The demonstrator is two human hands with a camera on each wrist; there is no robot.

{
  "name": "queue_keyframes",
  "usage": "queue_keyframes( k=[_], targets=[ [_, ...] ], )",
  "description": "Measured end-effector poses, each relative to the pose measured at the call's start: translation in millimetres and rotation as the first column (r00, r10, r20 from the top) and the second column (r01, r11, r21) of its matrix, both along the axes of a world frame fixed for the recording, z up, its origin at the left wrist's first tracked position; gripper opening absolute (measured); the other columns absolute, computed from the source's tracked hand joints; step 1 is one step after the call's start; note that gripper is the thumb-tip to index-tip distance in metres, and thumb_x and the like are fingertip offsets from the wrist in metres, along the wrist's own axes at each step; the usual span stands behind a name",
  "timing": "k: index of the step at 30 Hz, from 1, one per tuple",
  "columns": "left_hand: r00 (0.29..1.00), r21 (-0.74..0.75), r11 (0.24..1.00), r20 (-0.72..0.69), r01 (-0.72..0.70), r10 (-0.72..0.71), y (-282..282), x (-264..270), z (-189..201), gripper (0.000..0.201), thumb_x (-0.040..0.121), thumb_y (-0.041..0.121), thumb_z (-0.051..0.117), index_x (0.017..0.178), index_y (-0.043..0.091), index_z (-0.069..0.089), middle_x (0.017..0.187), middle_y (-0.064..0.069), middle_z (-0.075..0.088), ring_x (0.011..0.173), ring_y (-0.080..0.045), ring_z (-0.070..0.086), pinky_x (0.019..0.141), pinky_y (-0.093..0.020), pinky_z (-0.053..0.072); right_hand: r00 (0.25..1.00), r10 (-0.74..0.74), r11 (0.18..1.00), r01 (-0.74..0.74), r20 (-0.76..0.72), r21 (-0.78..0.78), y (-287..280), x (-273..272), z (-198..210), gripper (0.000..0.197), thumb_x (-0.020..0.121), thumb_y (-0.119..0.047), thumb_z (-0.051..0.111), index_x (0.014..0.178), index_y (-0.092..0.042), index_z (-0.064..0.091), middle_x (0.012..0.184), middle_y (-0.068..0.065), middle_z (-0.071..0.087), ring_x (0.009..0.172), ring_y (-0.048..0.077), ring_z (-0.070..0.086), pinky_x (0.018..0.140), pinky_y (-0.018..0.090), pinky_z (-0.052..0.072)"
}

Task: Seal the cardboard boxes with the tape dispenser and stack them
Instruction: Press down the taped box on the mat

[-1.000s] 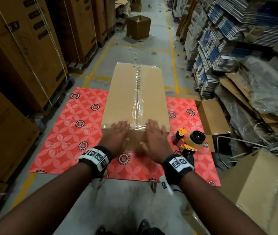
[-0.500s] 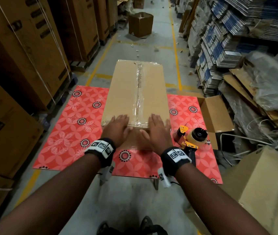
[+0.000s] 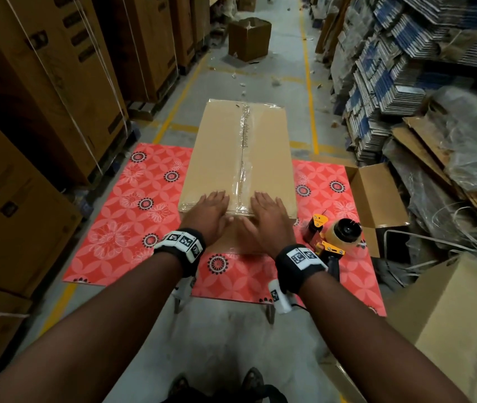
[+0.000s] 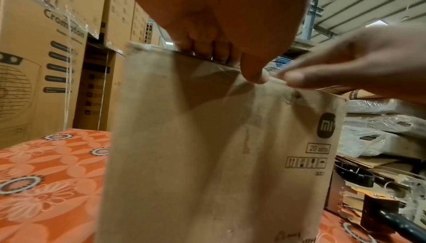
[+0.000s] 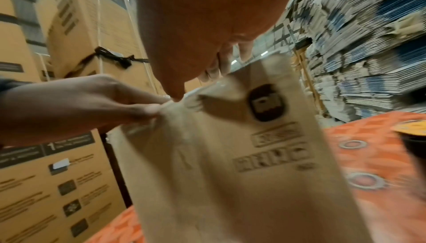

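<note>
A tall cardboard box (image 3: 219, 158) stands on the red flower-patterned table (image 3: 132, 216), with a strip of clear tape (image 3: 243, 158) along its top seam. My left hand (image 3: 219, 207) and right hand (image 3: 260, 210) lie flat side by side on the box's near top edge, one on each side of the tape. In the left wrist view the left fingers (image 4: 207, 50) reach over the edge of the box (image 4: 207, 155) and both thumbs press its front face where the tape ends. The yellow tape dispenser (image 3: 339, 237) lies on the table just right of my right hand.
A small open carton (image 3: 376, 193) sits at the table's right edge. A taped box (image 3: 464, 315) stands on the floor at the lower right. Large strapped cartons (image 3: 42, 112) line the left, stacks of flattened boxes (image 3: 391, 68) the right. Another box (image 3: 248, 36) stands in the aisle.
Both hands stay pressed flat on the box's near top edge. Only the head view has shifted slightly; the box and tape dispenser have not moved.
</note>
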State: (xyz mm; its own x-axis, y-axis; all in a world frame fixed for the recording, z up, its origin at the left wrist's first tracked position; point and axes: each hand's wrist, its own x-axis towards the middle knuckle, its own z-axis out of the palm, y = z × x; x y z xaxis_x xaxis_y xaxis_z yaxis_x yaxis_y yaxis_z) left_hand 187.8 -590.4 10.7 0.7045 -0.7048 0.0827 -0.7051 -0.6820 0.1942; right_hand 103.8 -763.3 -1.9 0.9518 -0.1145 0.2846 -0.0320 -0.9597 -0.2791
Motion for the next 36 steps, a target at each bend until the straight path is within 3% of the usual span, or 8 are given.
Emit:
queue_keyframes(
  k=[3,10,18,22,26,30,34,36],
  targets=[
    [1.0,0.025,1.0,-0.005,-0.006,0.007,-6.8,0.6,0.3,0.053,0.1,0.025,0.04,0.149,0.01,0.029,0.158,-0.009,0.026,0.146,-0.023,0.021,0.121,-0.037,0.012,1.0,0.014,0.995,-0.011,-0.025,0.102,7.1,13.2,-1.7,0.055,0.09,-0.038,0.066,0.128,0.002,0.06,0.14,0.022,0.055,0.132,0.035,0.051,0.112,0.048,0.038],
    [1.0,0.032,0.999,-0.012,0.025,-0.025,24.4,10.6,-1.8,0.061,0.096,0.007,0.048,0.152,0.012,0.023,0.16,-0.007,0.021,0.148,-0.021,0.017,0.122,-0.034,0.01,0.996,0.072,0.997,-0.071,0.054,-0.02,-34.3,-16.5,-16.3,0.049,0.087,-0.018,0.074,0.131,0.0,0.061,0.139,0.017,0.058,0.13,0.034,0.054,0.112,0.046,0.039],
    [0.999,0.048,0.999,-0.04,0.016,-0.015,20.8,11.8,3.6,0.051,0.103,0.029,0.038,0.149,0.008,0.031,0.158,-0.01,0.025,0.147,-0.025,0.019,0.12,-0.038,0.013,0.993,0.056,0.995,-0.064,0.101,0.081,-28.6,-11.4,-2.8,0.029,0.087,-0.021,0.074,0.11,-0.004,0.072,0.127,0.015,0.066,0.121,0.032,0.061,0.105,0.043,0.045],
    [0.999,0.005,1.0,-0.047,0.015,-0.015,38.4,17.0,0.1,0.051,0.1,0.012,0.042,0.15,0.012,0.03,0.159,-0.006,0.024,0.147,-0.022,0.019,0.12,-0.035,0.011,0.996,0.06,0.99,-0.068,0.071,0.122,-56.6,-31.3,-9.2,0.038,0.093,-0.019,0.068,0.129,-0.008,0.064,0.14,0.009,0.059,0.134,0.026,0.052,0.113,0.041,0.039],
    [0.995,-0.1,0.992,-0.069,-0.078,0.071,73.1,28.3,-1.9,0.053,0.096,0.013,0.053,0.147,0.011,0.039,0.156,-0.007,0.03,0.144,-0.025,0.029,0.117,-0.035,0.024,0.992,-0.003,0.961,-0.031,0.125,0.273,-87.5,-53.7,-10.3,0.038,0.091,-0.006,0.069,0.129,-0.009,0.066,0.138,0.005,0.059,0.128,0.019,0.057,0.109,0.035,0.045],
    [0.98,-0.188,0.965,-0.12,-0.181,0.161,71.7,29.0,-7.9,0.051,0.094,0.016,0.059,0.142,0.003,0.045,0.151,-0.018,0.036,0.13,-0.036,0.048,0.109,-0.039,0.037,0.986,-0.124,0.905,0.067,0.111,0.419,-71.4,-46.6,-11.2,0.041,0.088,-0.012,0.073,0.128,-0.008,0.066,0.139,0.009,0.057,0.121,0.007,0.052,0.107,0.03,0.044],
    [0.91,-0.368,0.838,-0.265,-0.402,0.32,56.1,10.4,-11.0,0.042,0.093,0.011,0.056,0.134,0.004,0.048,0.127,-0.026,0.058,0.11,-0.04,0.06,0.092,-0.039,0.047,0.952,-0.298,0.821,0.217,0.072,0.529,-55.2,-47.3,-17.9,0.041,0.088,-0.014,0.065,0.127,-0.024,0.063,0.105,0.0,0.075,0.096,0.015,0.07,0.077,0.026,0.052],
    [0.834,-0.394,0.743,-0.368,-0.54,0.411,53.3,2.0,-13.9,0.043,0.094,0.012,0.053,0.136,0.008,0.048,0.108,-0.024,0.066,0.1,-0.038,0.062,0.082,-0.038,0.048,0.943,-0.328,0.825,0.258,0.053,0.503,-48.9,-49.1,-18.2,0.041,0.089,-0.003,0.055,0.127,-0.015,0.063,0.092,0.007,0.074,0.081,0.022,0.068,0.065,0.024,0.042]
  ],
)
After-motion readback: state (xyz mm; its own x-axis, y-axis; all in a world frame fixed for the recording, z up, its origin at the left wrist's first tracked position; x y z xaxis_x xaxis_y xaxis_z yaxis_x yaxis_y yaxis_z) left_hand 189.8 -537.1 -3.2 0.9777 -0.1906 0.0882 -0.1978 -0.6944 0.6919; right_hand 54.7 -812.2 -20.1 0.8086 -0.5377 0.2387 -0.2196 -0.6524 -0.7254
